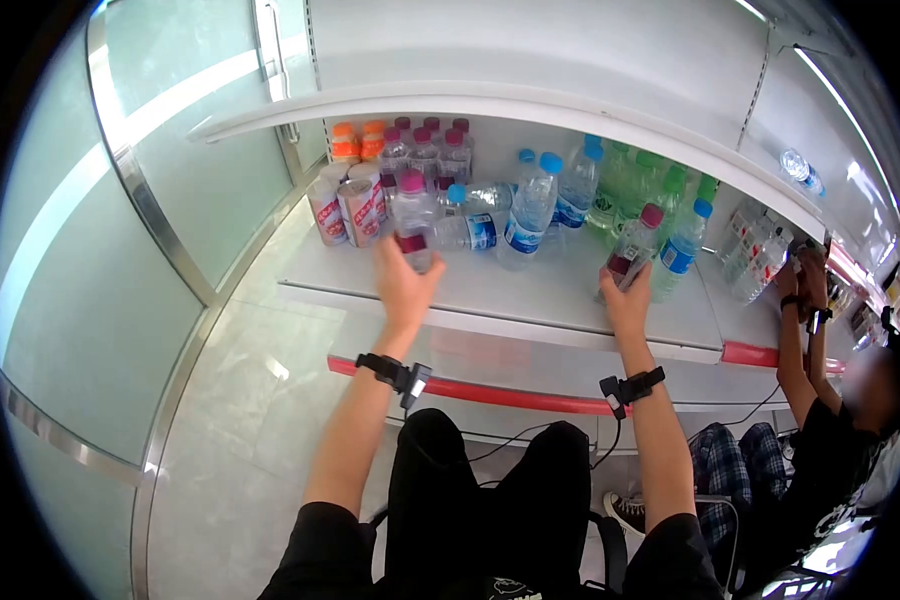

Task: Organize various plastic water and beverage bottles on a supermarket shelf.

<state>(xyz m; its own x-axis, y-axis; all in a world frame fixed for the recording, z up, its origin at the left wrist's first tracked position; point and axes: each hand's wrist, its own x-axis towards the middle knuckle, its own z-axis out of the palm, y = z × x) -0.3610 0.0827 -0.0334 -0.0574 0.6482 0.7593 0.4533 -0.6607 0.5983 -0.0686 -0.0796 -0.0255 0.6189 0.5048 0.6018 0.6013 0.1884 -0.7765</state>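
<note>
My left hand (407,283) is closed around the lower part of a clear bottle with a pink cap (413,210), held upright over the shelf's left half. My right hand (627,295) grips another clear bottle with a dark red cap (637,245), slightly tilted, at the right. Beside the left bottle stand several pale cans (358,212). Behind it are more pink-capped bottles (423,158). Between my hands a blue-capped water bottle (533,208) stands upright, and another water bottle (467,231) lies on its side. A blue-capped bottle (683,250) stands just right of my right hand.
Orange-capped bottles (345,143) and green bottles (638,185) stand at the back. An upper shelf (530,108) overhangs the lower shelf (510,300). At the right, a co-worker (840,440) reaches toward bottles (760,255). Glass doors (130,300) line the left.
</note>
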